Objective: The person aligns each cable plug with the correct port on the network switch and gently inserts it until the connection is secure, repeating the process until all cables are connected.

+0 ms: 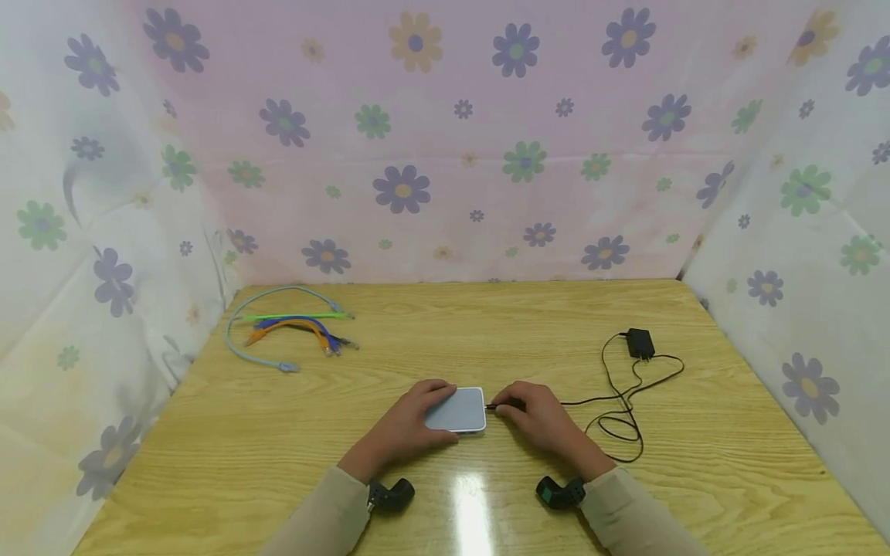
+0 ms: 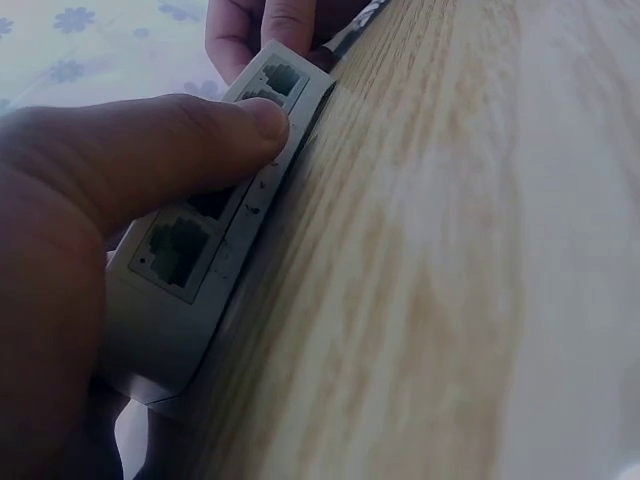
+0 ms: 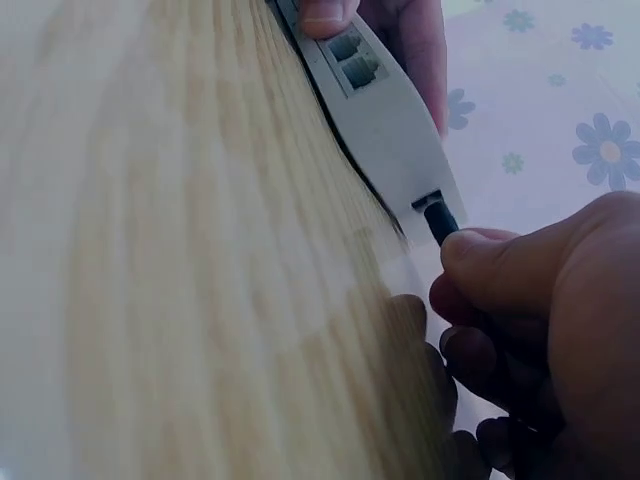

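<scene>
At lower centre of the head view, the left hand [image 1: 417, 421] grips the Ethernet switch [image 1: 456, 411], probably bracing it; the right hand [image 1: 538, 415] pinches the power plug [image 3: 438, 221] at its socket [image 3: 421, 202], seating unclear.

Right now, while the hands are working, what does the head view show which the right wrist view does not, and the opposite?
Only the head view shows the coloured cables at the table's far left, the black power adapter at the right, and the beige sleeves.

Only the right wrist view shows the sockets in the box's side and the dark slot at the plug's tip.

Both show the white box held by the left hand, the black plug pinched by the right hand, the wooden table and flowered cloth.
</scene>
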`<state>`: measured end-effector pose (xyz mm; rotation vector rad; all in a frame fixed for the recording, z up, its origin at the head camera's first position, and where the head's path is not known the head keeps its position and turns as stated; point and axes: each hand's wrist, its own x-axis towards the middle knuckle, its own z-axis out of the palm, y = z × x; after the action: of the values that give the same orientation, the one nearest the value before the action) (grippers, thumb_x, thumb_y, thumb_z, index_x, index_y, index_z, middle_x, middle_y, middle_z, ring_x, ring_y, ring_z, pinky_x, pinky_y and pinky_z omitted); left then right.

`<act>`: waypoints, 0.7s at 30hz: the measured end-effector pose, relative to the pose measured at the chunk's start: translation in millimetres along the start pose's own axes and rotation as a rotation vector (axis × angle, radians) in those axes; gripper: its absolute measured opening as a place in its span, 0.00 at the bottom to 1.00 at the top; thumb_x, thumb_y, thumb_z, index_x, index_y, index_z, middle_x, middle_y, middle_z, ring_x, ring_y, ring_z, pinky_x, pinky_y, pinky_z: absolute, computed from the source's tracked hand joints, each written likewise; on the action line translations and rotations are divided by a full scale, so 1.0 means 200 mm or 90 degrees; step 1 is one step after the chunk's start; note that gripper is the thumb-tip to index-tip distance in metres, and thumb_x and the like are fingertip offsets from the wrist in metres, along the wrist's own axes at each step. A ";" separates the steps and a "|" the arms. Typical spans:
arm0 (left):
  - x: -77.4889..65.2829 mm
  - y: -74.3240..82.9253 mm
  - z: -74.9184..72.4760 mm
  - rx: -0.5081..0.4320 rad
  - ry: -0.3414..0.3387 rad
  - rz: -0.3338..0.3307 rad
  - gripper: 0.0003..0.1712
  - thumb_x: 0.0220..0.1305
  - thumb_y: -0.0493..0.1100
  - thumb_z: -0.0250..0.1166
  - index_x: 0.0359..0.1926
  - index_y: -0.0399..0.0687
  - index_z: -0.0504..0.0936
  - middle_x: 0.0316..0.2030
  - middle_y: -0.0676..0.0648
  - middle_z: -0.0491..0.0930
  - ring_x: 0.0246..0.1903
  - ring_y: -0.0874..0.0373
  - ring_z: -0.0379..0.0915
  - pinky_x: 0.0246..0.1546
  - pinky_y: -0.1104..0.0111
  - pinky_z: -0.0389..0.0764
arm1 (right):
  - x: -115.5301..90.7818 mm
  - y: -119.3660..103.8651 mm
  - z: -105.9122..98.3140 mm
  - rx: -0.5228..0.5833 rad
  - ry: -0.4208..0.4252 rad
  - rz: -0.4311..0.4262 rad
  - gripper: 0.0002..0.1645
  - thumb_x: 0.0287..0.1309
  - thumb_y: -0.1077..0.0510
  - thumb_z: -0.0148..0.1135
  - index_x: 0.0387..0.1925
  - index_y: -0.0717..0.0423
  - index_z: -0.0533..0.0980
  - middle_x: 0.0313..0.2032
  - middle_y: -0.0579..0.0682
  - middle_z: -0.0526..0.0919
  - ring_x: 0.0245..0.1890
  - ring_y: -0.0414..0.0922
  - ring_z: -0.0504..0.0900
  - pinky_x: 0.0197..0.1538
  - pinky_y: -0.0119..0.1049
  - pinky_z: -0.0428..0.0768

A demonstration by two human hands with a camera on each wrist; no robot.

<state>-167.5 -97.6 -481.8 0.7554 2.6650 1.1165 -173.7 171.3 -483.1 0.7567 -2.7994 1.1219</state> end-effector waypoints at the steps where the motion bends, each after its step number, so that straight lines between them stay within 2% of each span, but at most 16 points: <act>1: 0.00 0.00 0.00 -0.002 -0.001 0.000 0.42 0.56 0.58 0.71 0.70 0.55 0.68 0.66 0.51 0.65 0.62 0.53 0.66 0.56 0.56 0.74 | 0.00 0.00 0.00 -0.002 0.001 -0.002 0.07 0.62 0.56 0.63 0.40 0.42 0.83 0.40 0.39 0.84 0.42 0.39 0.83 0.47 0.36 0.81; 21: 0.00 0.01 0.00 -0.014 -0.007 -0.011 0.42 0.56 0.58 0.71 0.69 0.56 0.68 0.67 0.52 0.65 0.62 0.54 0.66 0.56 0.56 0.74 | 0.01 -0.02 0.01 0.008 0.004 0.009 0.07 0.61 0.59 0.63 0.39 0.45 0.83 0.39 0.41 0.84 0.41 0.41 0.83 0.45 0.35 0.81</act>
<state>-166.4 -97.0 -480.2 0.7318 2.6409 1.1333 -172.8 165.4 -481.6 0.7340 -2.8007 1.1428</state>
